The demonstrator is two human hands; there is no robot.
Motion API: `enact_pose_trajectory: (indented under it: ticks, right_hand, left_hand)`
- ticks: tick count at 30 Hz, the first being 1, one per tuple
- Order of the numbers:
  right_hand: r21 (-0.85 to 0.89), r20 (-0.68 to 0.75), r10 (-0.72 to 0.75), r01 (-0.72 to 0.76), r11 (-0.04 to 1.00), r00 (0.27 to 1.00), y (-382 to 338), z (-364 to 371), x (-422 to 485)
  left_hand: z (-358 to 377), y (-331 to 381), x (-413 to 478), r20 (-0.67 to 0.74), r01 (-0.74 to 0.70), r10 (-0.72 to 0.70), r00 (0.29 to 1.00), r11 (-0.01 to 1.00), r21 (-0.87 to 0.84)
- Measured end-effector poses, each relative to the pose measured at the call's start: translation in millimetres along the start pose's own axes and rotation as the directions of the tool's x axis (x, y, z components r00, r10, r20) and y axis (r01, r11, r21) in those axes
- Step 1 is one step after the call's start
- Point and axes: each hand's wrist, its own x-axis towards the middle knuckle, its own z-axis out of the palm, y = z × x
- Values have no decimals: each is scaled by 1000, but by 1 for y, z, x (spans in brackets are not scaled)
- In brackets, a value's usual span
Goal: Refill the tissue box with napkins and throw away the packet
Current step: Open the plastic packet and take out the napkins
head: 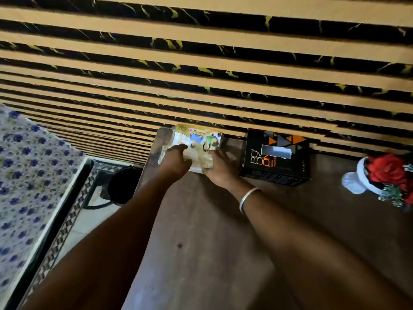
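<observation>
Both bare forearms are stretched forward, side by side. The left hand (176, 161) is turned palm down, with its fingers curled and closed in a grip. The right hand (220, 167) is placed just beside it, fingers bent in a grip too. A thin bangle (248, 198) is worn on the right wrist.

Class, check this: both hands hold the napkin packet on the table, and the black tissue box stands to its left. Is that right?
Not quite. The head view shows the tissue box to the right of the napkin packet, not left. Both the left hand and right hand do hold the packet on the table.
</observation>
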Motion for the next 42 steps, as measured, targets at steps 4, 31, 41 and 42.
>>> enact_pose_trajectory:
  ticks: [4,31,41,42]
  right_hand:
    - [-177,73,42,-29,984,996,0,5,12]
    - [-23,79,-129,131,991,988,11,89,-122]
    - [121,249,-67,38,992,966,9,86,-126]
    - [148,232,-85,52,988,969,8,84,-125]
  left_hand:
    - [4,-3,18,126,-103,81,989,978,183]
    - [35,-69,-144,157,121,-106,982,989,-85]
    - [31,-67,-171,153,74,-52,987,987,-146]
    - [30,-68,-175,147,46,-25,989,989,-140]
